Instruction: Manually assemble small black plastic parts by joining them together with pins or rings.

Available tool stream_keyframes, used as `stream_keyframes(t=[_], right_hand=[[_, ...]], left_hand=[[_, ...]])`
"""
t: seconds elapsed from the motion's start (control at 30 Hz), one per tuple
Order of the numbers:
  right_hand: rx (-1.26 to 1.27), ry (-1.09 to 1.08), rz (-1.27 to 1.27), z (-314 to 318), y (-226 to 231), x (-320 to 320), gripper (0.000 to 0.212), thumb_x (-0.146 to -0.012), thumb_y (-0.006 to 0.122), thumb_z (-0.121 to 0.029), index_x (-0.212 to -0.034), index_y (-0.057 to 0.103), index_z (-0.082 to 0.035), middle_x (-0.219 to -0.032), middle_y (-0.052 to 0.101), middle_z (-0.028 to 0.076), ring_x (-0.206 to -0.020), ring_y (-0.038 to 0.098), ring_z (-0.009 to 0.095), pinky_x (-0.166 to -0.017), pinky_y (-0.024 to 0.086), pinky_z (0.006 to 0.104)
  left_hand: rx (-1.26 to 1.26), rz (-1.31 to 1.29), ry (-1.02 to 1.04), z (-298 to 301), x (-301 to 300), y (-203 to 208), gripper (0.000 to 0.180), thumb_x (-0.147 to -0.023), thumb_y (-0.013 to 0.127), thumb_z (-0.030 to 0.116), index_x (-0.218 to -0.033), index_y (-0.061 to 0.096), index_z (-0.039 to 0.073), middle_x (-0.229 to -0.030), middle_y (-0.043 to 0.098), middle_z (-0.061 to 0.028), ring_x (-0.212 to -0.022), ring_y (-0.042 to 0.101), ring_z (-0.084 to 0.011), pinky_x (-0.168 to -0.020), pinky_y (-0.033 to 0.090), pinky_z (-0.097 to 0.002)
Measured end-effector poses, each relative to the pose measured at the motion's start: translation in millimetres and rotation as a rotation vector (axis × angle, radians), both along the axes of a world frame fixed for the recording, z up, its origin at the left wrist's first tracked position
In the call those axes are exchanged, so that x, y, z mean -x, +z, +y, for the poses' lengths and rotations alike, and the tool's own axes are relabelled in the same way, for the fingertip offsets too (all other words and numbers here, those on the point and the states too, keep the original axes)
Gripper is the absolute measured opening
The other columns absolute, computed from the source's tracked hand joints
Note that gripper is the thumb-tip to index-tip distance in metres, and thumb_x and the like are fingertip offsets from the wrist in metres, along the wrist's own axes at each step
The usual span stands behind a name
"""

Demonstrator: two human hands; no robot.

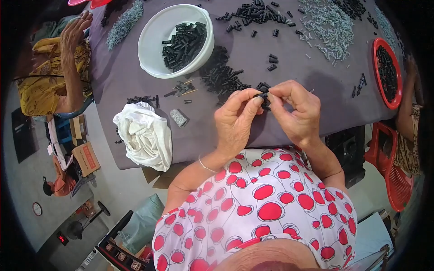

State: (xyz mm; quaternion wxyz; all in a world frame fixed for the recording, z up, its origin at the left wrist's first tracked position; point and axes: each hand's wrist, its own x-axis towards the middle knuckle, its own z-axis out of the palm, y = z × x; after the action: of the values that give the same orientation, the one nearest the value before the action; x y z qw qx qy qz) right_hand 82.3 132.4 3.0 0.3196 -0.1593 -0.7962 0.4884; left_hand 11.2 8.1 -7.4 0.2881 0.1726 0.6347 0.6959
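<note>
The left hand (236, 117) and the right hand (297, 108) are close together, just over the near part of the counter (334, 88). Both pinch at a small black part (261, 95) with thumb and finger. The part sits right between the two hands' fingertips. The fingers hide much of it, so I cannot tell if it is one piece or two.

Just past the left hand is a heap of loose black parts (221, 77). Farther off and to the left is a white bowl (148, 49) with more black parts in it. Left of the left hand lie a grey roll (179, 118) and a white cloth (143, 135). Well past the right hand is a pile of shiny springs (329, 36). Off to its right is a red tray (392, 105), full of dark parts.

The black part could pop out, because it is tiny and only the tips hold it. If it fell, it could get lost in the heap, since those bits look much alike. If the hands pressed crooked, it might bend or crack. A bump from the left hand could scatter the heap too.
</note>
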Motion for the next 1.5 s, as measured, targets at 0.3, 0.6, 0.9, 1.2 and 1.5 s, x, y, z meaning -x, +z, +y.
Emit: stream_keyframes(t=[0.3, 0.6, 0.9, 1.2, 1.5], right_hand=[[0.235, 0.078, -0.024, 2, -14, 4, 0.009, -0.076, 0.064, 0.005, -0.081, 0.059, 0.000, -0.071, 0.062, 0.007, -0.061, 0.063, 0.015, -0.054, 0.049, 0.0274], [-0.062, 0.162, 0.028, 4, -2, 1, 0.024, -0.074, 0.062, 0.010, -0.096, 0.057, 0.003, -0.086, 0.060, 0.013, -0.069, 0.061, 0.019, -0.059, 0.051, 0.0264], [-0.273, 0.038, 0.134, 1, -13, -7, 0.042, -0.064, 0.068, 0.010, -0.103, 0.059, 0.001, -0.098, 0.058, 0.014, -0.075, 0.061, 0.023, -0.060, 0.052, 0.0307], [-0.348, 0.082, 0.223, 9, -20, -10, 0.044, -0.057, 0.071, 0.007, -0.100, 0.059, 0.001, -0.088, 0.061, 0.012, -0.072, 0.061, 0.025, -0.061, 0.051, 0.0322], [-0.484, 0.034, 0.236, -1, -27, -5, 0.049, -0.056, 0.075, -0.001, -0.102, 0.057, 0.000, -0.091, 0.059, 0.011, -0.073, 0.059, 0.025, -0.063, 0.050, 0.0345]], left_hand=[[0.047, 0.114, 0.031, 0, -1, -4, 0.014, -0.090, 0.061, 0.002, -0.102, 0.062, -0.004, -0.088, 0.058, -0.0035, -0.072, 0.056, -0.0082, -0.066, 0.047, -0.0202], [-0.239, -0.661, -0.048, 1, 10, -11, 0.016, -0.092, 0.059, 0.007, -0.104, 0.064, -0.002, -0.093, 0.067, -0.0104, -0.076, 0.064, -0.0149, -0.071, 0.053, -0.0254], [-0.328, -1.083, -0.189, 3, 14, 4, 0.020, -0.092, 0.055, 0.011, -0.106, 0.062, -0.001, -0.101, 0.067, -0.0139, -0.092, 0.065, -0.0223, -0.079, 0.055, -0.0326], [-0.287, -0.914, -0.227, 0, 9, 4, 0.021, -0.093, 0.056, 0.013, -0.103, 0.064, -0.003, -0.097, 0.067, -0.0115, -0.083, 0.066, -0.0186, -0.073, 0.055, -0.0306], [-0.161, -0.594, -0.073, 0, 5, 3, 0.015, -0.089, 0.062, 0.010, -0.095, 0.066, -0.003, -0.086, 0.068, -0.0094, -0.074, 0.065, -0.0151, -0.068, 0.053, -0.0254]])
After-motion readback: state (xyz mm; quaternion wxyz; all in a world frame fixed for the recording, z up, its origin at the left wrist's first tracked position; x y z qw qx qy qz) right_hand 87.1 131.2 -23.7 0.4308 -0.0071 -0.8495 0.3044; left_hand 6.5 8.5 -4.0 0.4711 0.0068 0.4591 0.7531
